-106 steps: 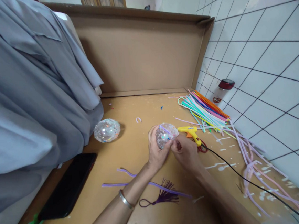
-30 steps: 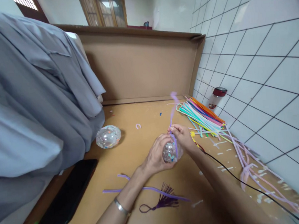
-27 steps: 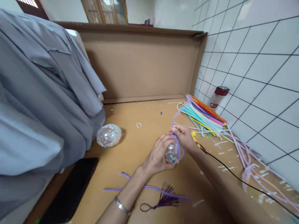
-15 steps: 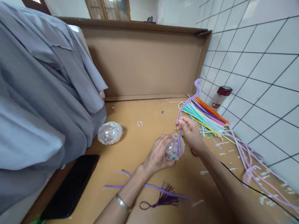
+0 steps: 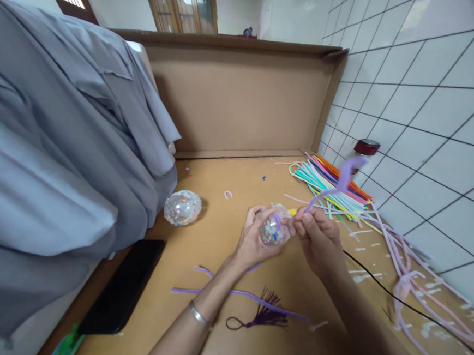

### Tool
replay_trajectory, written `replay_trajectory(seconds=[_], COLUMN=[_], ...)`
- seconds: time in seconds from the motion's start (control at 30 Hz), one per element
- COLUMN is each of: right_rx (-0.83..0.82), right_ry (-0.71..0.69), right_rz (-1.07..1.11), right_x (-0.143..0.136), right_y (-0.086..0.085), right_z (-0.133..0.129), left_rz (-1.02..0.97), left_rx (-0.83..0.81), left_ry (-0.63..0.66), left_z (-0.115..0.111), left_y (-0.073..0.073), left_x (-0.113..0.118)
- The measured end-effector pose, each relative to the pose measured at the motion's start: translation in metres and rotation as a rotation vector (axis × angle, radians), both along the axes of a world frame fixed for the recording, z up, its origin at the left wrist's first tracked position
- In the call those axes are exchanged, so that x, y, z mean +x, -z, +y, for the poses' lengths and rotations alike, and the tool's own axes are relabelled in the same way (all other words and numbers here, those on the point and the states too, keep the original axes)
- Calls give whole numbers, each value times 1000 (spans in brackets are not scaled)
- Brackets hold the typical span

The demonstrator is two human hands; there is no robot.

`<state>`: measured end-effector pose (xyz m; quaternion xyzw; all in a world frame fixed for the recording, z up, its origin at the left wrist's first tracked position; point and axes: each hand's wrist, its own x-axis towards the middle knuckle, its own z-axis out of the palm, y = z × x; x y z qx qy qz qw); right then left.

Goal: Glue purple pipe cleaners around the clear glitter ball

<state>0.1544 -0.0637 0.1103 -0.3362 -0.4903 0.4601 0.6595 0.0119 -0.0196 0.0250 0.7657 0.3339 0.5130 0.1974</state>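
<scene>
My left hand (image 5: 254, 239) is wrapped round a clear, bumpy ball (image 5: 272, 230) with coloured specks, holding it above the table. My right hand (image 5: 318, 237) pinches a purple pipe cleaner (image 5: 324, 193) close beside the ball; its free end sticks out to the upper right, smeared by motion. A short purple piece shows against the ball, but I cannot tell whether it is the same pipe cleaner. Under my left forearm lies another purple pipe cleaner (image 5: 254, 295), crossing a dark purple tassel (image 5: 268, 317). A second clear speckled ball-like shell (image 5: 182, 207) rests to the left.
A bundle of coloured pipe cleaners (image 5: 331, 183) lies at the right, near a red-lidded jar (image 5: 366, 147) by the tiled wall. Loose pale purple strands and a black cable (image 5: 376, 281) run along the right side. A black phone (image 5: 122, 287) lies left; cardboard (image 5: 247, 100) stands behind.
My right hand has moved right and down, swinging the purple pipe cleaner from upright to slanting rightward. My left hand still holds the ball, which has turned slightly. The view has shifted a little.
</scene>
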Motion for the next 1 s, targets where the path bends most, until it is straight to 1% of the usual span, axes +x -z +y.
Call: replay_trajectory(seconds=[0.1,0.2,0.3,0.4,0.47,0.57,0.63,0.73,0.8,0.9,0.93,1.0], right_rx=[-17,-44,-56,-48,-26,1,9,38,111,309,358,376], right_ry=[-9,-29,-16,-6,17,101,165,228,208,123,109,114], right_rz=[67,96,105,118,119,84,-2,-221,-397,-619,-656,-675], right_x=[-3,-6,-11,-18,-22,-25,-24,-21,-18,-12,-10,-7], right_y=[5,8,11,13,14,20,26,36,40,42,43,46], right_z=[-1,4,4,-1,-6,-14,-20,-29,-34,-39,-41,-45], left_rz=[76,145,186,185,160,154,179,203,215,238,247,243], left_rx=[61,110,127,118,132,175,192,195,208,250,262,274], left_ry=[11,-24,-61,-83,-107,-118,-103,-88,-73,-81,-85,-96], left_z=[2,3,2,1,1,2,3,5,8,12,14,18], left_y=[1,-2,-6,-6,-6,-6,-6,-3,0,4,5,5], left_x=[-3,-6,-6,-5,-3,-3,-4,-6,-7,-8,-10,-14])
